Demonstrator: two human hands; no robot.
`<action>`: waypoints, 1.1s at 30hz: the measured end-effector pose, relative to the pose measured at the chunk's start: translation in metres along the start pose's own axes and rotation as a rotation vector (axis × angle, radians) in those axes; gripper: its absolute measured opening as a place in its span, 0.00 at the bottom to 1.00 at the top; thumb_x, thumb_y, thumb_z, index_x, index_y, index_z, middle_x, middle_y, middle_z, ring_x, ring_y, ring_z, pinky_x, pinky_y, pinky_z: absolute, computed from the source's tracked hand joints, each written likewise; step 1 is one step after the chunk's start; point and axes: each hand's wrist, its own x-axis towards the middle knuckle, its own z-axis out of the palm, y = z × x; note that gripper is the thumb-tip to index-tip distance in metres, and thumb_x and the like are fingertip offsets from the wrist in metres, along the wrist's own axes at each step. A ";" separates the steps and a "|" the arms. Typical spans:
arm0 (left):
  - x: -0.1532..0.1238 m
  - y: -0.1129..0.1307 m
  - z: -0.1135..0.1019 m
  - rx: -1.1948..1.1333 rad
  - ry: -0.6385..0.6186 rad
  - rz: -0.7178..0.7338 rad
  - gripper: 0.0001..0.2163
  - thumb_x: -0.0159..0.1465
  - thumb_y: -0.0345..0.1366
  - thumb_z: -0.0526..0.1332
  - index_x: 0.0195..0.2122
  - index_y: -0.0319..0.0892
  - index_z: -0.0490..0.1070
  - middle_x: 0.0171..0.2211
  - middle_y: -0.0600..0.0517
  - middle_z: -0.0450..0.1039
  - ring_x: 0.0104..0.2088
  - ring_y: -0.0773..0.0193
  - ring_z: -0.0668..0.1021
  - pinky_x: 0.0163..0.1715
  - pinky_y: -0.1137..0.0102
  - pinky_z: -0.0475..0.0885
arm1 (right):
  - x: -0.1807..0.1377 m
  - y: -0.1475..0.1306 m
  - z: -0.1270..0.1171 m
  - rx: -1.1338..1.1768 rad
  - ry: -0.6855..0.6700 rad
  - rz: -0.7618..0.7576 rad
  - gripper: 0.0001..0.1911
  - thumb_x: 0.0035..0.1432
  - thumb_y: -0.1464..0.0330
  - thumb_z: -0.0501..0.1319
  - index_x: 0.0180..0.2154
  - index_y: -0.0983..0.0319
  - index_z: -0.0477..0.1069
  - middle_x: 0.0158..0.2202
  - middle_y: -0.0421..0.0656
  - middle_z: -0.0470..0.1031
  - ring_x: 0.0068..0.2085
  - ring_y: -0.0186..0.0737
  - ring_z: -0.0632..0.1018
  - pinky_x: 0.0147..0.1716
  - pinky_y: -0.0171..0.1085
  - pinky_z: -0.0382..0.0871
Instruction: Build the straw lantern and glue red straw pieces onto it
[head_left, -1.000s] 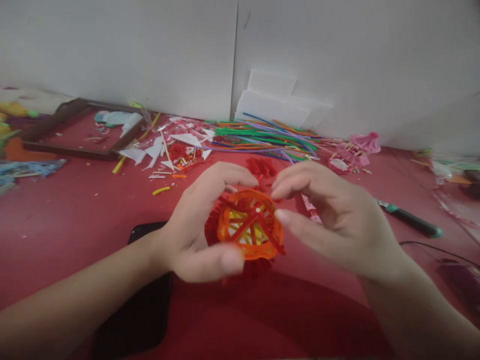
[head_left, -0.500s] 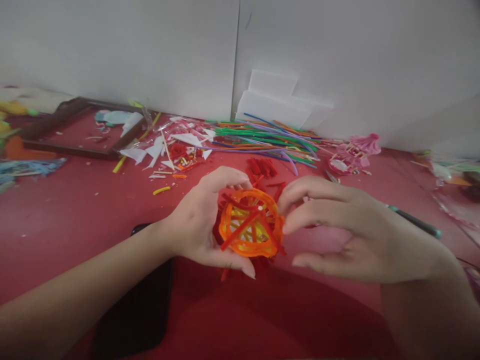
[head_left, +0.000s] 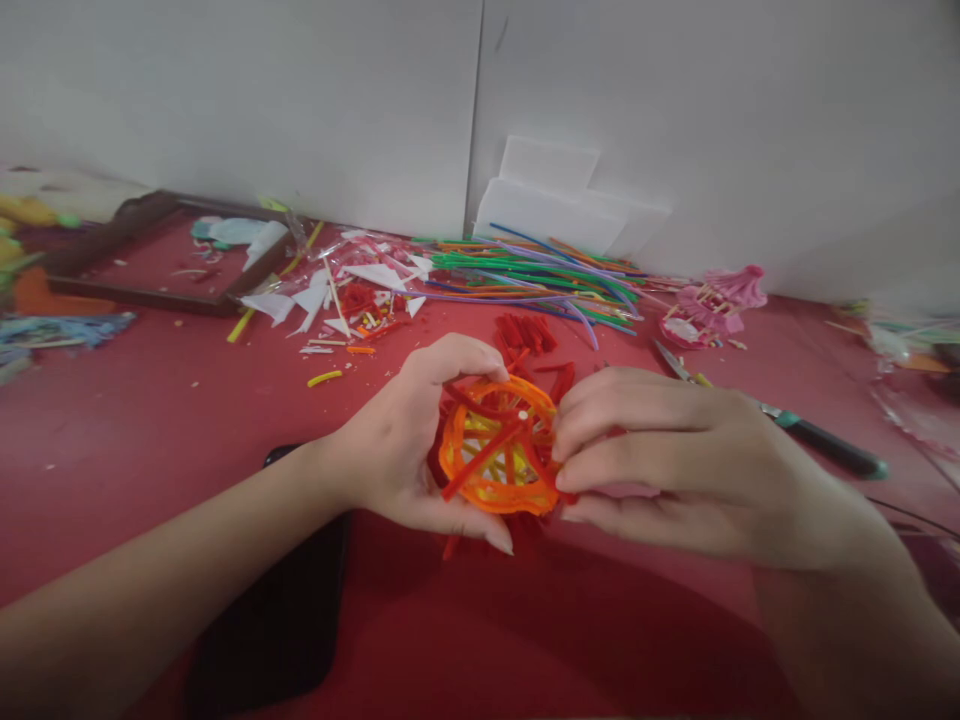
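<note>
My left hand [head_left: 405, 440] is curled around the left side of a round craft piece with an orange fuzzy pipe-cleaner rim [head_left: 517, 497], thumb below and fingers above. Yellow strands show inside it. Red pipe-cleaner strips [head_left: 484, 462] cross its top and meet at a small white dot [head_left: 523, 415]. At the right rim, my right hand [head_left: 667, 460] has its fingertips closed on the outer end of one red strip. The fingers partly cover that side of the rim. Behind the piece lie short cut red pipe-cleaner lengths [head_left: 529, 335] on the red table.
Long coloured pipe cleaners [head_left: 525, 270] lie along the wall near white cards [head_left: 551, 210]. A pink craft piece [head_left: 720, 305] and scissors [head_left: 832, 445] are at right. Scraps [head_left: 360, 290], a brown tray [head_left: 142, 298] and a black phone [head_left: 277, 620] are at left.
My right hand has moved in to the right rim, and its fingers have closed from an open curve onto the red strip's end. The left hand keeps its hold.
</note>
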 end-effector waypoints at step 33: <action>-0.001 -0.006 -0.001 0.002 -0.026 0.028 0.49 0.43 0.63 0.71 0.61 0.49 0.54 0.47 0.43 0.67 0.45 0.46 0.76 0.41 0.52 0.79 | -0.001 -0.005 -0.001 -0.127 -0.004 0.004 0.08 0.66 0.72 0.58 0.35 0.56 0.74 0.33 0.39 0.72 0.36 0.37 0.70 0.37 0.41 0.63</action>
